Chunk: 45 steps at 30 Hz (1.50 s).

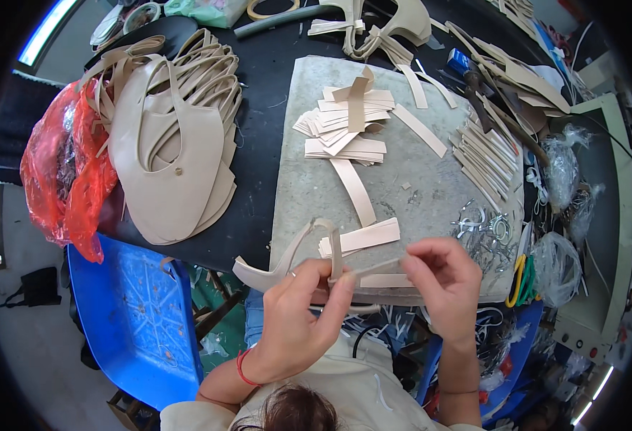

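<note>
Near the front edge of the grey stone slab (402,183), both my hands are on beige leather-like work. My left hand (298,316) is closed on a curved beige piece (280,271) with a narrow upright loop. My right hand (448,291) pinches the far end of a thin beige strip (379,269), stretched across to my left fingertips. The fingers hide where strip and piece meet. Just beyond lies a small stack of flat strips (366,235). A larger strip pile (352,122) sits farther back on the slab.
Left on the black table are stacked beige bag-shaped panels (165,172), beside a red plastic bag (64,172). A blue plastic tub (133,309) stands below. Right on the slab are rolled strips (484,161) and metal fittings (484,226). Yellow-handled scissors (519,279) lie at its edge.
</note>
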Available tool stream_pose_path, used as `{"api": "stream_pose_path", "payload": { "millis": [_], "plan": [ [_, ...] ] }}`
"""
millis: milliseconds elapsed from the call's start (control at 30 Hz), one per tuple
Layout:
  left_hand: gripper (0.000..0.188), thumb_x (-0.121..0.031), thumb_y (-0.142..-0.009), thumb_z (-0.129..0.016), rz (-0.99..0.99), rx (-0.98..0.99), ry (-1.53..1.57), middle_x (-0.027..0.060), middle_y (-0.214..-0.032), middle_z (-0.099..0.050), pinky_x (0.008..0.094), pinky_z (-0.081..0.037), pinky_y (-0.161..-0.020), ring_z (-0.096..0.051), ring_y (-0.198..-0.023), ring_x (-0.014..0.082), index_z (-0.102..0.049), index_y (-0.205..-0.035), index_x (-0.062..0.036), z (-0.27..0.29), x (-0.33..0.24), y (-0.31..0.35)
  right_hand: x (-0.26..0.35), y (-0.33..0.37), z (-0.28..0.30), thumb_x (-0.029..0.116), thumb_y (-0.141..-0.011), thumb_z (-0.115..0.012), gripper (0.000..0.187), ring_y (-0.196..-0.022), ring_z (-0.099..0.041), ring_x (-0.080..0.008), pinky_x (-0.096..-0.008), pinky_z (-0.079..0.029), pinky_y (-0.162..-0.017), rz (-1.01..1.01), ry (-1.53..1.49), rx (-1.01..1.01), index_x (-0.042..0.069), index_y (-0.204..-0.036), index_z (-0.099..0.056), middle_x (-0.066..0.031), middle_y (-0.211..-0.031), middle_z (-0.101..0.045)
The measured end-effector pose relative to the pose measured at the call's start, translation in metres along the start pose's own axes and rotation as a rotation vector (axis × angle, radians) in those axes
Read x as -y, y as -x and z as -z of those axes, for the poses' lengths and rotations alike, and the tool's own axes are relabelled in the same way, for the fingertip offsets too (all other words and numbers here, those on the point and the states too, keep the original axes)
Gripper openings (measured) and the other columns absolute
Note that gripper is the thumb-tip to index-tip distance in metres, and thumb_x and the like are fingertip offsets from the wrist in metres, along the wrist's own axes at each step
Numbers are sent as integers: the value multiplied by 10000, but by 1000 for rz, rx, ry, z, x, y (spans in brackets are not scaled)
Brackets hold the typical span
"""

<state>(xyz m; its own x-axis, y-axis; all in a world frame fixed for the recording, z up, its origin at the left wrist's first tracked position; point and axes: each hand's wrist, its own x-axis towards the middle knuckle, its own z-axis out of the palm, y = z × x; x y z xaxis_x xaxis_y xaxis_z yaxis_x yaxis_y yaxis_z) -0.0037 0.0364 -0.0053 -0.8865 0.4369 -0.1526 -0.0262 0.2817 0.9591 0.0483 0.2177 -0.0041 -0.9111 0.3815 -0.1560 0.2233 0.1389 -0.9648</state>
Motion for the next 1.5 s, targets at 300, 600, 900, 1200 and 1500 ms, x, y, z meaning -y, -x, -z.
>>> {"api": "stream_pose_path", "payload": {
  "millis": [300,600,900,1200,1500],
  "plan": [
    [194,-73,-827,-641,30,-137,-198,137,-777,-574,337,-466,-513,-594,-600,226,-557,-975,21,-23,11,-30,-18,-26,-9,18,-835,-632,88,-647,-590,-89,-228,-483,-591,37,228,-60,-1,-919,-613,-56,-778,-643],
    [185,-29,-818,-648,-207,-257,-542,71,-755,-584,246,-422,-475,-556,-543,102,-597,-990,14,-37,19,-35,-10,-32,1,40,-791,-675,164,-647,-561,-127,-262,-446,-547,76,584,-39,10,-930,-593,-72,-817,-583],
    [193,-12,-870,-590,-225,-129,-15,84,-861,-588,231,-509,-584,-634,-692,124,-589,-1052,51,0,10,7,21,-19,-7,91,-758,-729,243,-742,-589,-167,-282,-459,-620,219,243,381,23,-974,-639,-85,-881,-620],
    [229,30,-780,-607,-389,-374,-456,95,-837,-596,268,-439,-586,-550,-646,149,-639,-1007,29,78,-57,51,51,-15,-27,67,-786,-711,157,-771,-596,-163,-261,-471,-644,289,-8,461,3,-916,-650,-69,-874,-634],
    [215,-47,-848,-597,-246,-185,-669,145,-915,-609,335,-454,-725,-602,-782,291,-613,-1057,1,102,-8,-71,-42,-80,98,85,-805,-641,147,-847,-554,-301,-379,-447,-766,523,967,-388,19,-936,-651,-105,-910,-599]
  ]
}}
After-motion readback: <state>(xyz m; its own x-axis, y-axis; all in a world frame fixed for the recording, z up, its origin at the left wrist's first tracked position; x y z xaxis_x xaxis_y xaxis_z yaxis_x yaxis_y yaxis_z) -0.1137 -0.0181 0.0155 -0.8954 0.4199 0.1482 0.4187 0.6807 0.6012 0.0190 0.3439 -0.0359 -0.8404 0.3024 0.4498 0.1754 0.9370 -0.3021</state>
